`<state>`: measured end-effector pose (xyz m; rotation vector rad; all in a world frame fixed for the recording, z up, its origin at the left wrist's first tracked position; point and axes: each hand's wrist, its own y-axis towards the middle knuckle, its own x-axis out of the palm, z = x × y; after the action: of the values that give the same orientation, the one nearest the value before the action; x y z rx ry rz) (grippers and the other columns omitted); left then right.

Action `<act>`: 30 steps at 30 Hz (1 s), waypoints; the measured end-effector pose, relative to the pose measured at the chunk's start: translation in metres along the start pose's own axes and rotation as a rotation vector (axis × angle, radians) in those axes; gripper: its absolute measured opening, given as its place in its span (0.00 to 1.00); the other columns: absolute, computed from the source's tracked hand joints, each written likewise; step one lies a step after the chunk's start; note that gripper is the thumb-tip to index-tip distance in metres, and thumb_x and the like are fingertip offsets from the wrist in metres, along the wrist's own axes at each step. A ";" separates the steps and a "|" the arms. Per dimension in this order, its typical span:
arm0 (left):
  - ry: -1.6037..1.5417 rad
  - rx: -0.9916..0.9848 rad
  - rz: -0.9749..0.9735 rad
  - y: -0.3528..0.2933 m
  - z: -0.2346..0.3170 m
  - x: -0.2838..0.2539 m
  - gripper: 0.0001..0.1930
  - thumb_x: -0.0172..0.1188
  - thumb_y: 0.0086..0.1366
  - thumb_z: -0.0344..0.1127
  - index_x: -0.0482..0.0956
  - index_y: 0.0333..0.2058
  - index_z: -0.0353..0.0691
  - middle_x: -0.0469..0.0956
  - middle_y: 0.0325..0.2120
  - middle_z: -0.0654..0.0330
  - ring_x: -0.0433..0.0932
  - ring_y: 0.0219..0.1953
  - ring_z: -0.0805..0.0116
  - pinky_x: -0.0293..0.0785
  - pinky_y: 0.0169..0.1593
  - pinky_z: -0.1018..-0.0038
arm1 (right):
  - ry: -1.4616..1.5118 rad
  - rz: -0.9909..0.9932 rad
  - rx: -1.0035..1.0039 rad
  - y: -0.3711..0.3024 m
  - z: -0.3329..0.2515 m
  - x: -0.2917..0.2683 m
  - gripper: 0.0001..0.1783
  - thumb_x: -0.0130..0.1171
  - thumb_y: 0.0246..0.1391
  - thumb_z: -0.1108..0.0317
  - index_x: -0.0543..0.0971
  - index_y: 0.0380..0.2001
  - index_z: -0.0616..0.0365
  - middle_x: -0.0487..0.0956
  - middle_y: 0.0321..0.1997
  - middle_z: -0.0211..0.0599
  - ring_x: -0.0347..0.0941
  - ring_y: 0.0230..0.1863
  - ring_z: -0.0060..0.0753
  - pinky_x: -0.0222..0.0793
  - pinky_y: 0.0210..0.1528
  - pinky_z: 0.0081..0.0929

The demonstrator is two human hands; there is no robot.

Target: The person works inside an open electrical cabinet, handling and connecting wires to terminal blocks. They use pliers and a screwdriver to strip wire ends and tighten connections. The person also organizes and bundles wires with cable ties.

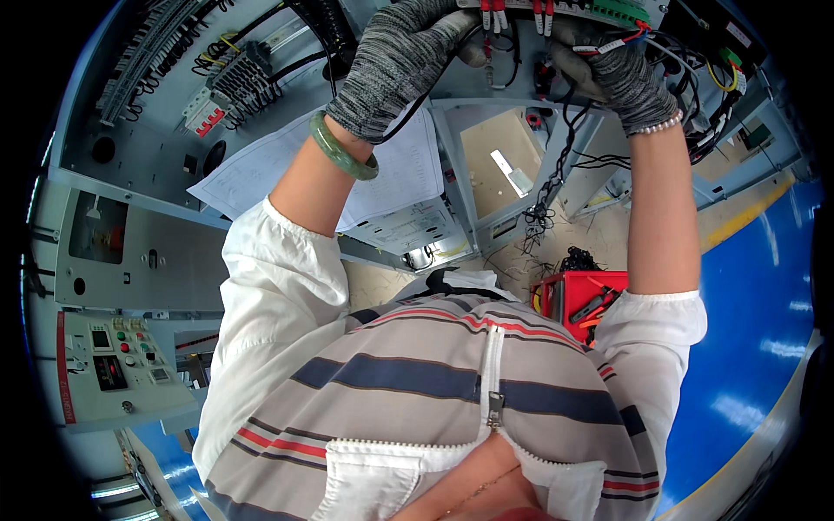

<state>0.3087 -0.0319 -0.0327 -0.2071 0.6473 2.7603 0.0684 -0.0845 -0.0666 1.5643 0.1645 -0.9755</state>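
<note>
Both my hands wear grey knitted gloves and are raised at the far edge, by a row of terminal blocks (pixel 599 10) with a green connector. My left hand (pixel 404 61) is closed at the left end of the row; a black wire (pixel 423 102) runs between its fingertips and down past the wrist. At the right end, my right hand (pixel 612 78) has its fingers curled in beneath the blocks. Labelled wires with red ends (pixel 612 43) cross over that hand, and its grip is partly hidden. Red wire ends (pixel 493 16) are plugged in between the hands.
A wiring drawing (pixel 400 174) hangs below my left wrist. Loose black wires (pixel 540 213) dangle toward the floor, above a red toolbox (pixel 573 291) with hand tools. To the left stand an open cabinet with breakers (pixel 207 117) and a control panel (pixel 122 365) with buttons.
</note>
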 end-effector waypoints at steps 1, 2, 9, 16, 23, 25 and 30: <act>0.002 0.004 0.003 0.000 0.000 -0.001 0.11 0.50 0.66 0.32 0.75 0.43 0.34 0.77 0.30 0.64 0.73 0.28 0.79 0.70 0.33 0.82 | 0.046 0.058 -0.100 0.005 0.001 0.002 0.17 0.60 0.46 0.70 0.75 0.42 0.48 0.75 0.40 0.36 0.71 0.43 0.41 0.67 0.45 0.35; -0.024 0.009 -0.010 0.000 0.000 0.001 0.11 0.50 0.66 0.32 0.75 0.43 0.34 0.77 0.30 0.64 0.73 0.28 0.79 0.70 0.33 0.82 | 0.060 -0.006 -0.092 0.007 0.001 -0.005 0.18 0.59 0.46 0.70 0.75 0.44 0.48 0.75 0.41 0.36 0.71 0.44 0.41 0.67 0.46 0.35; -0.121 -0.039 -0.055 0.000 0.003 -0.002 0.11 0.52 0.65 0.32 0.76 0.43 0.34 0.78 0.30 0.64 0.73 0.27 0.79 0.70 0.33 0.83 | -0.003 -0.117 -0.153 0.015 0.001 -0.016 0.22 0.59 0.46 0.68 0.75 0.48 0.47 0.76 0.43 0.37 0.72 0.45 0.42 0.69 0.48 0.37; 0.204 0.058 0.051 -0.002 0.005 0.001 0.08 0.55 0.63 0.30 0.80 0.36 0.33 0.77 0.23 0.66 0.72 0.26 0.80 0.70 0.31 0.82 | -0.078 -0.182 -0.039 0.008 0.002 -0.013 0.22 0.59 0.46 0.65 0.75 0.48 0.46 0.76 0.44 0.37 0.72 0.46 0.43 0.68 0.50 0.37; 0.495 0.214 0.145 -0.006 0.011 0.005 0.07 0.58 0.60 0.29 0.80 0.34 0.32 0.77 0.22 0.59 0.73 0.25 0.77 0.70 0.30 0.78 | -0.207 -0.051 -0.143 0.015 -0.006 -0.014 0.24 0.61 0.44 0.65 0.74 0.49 0.46 0.76 0.46 0.38 0.72 0.47 0.42 0.68 0.50 0.37; 0.534 0.297 0.149 -0.002 0.007 0.003 0.07 0.59 0.59 0.29 0.80 0.34 0.32 0.78 0.22 0.57 0.74 0.25 0.77 0.70 0.30 0.77 | -0.029 -0.077 -0.089 0.000 0.009 -0.004 0.26 0.61 0.43 0.65 0.74 0.50 0.46 0.75 0.48 0.39 0.71 0.49 0.40 0.66 0.52 0.37; 0.555 0.315 0.159 -0.002 0.011 0.001 0.07 0.59 0.57 0.30 0.80 0.33 0.32 0.78 0.21 0.55 0.74 0.24 0.76 0.71 0.30 0.76 | -0.063 -0.203 0.006 0.001 0.007 -0.007 0.24 0.62 0.45 0.69 0.73 0.49 0.51 0.74 0.47 0.40 0.70 0.48 0.37 0.65 0.51 0.35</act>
<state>0.3073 -0.0246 -0.0242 -0.8991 1.2684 2.6937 0.0615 -0.0879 -0.0606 1.5412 0.2804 -1.1834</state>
